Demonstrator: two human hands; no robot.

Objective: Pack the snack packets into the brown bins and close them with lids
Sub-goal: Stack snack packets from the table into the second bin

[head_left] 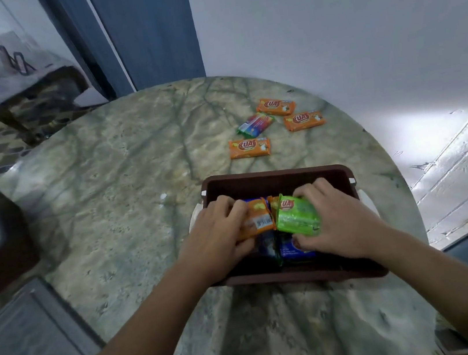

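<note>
A rectangular brown plastic bin sits on the near right part of a round, green-veined marble surface, holding several snack packets. Both hands reach into it. The left hand has its fingers curled over an orange foil snack packet, gripping it. The right hand grips a bright green foil snack packet just beside the orange one, fingers curled over its top and thumb at its near edge. Dark blue packets lie beneath them in the bin. Beyond the bin, three loose orange packets and one multicoloured striped packet lie on the surface near its far right edge.
</note>
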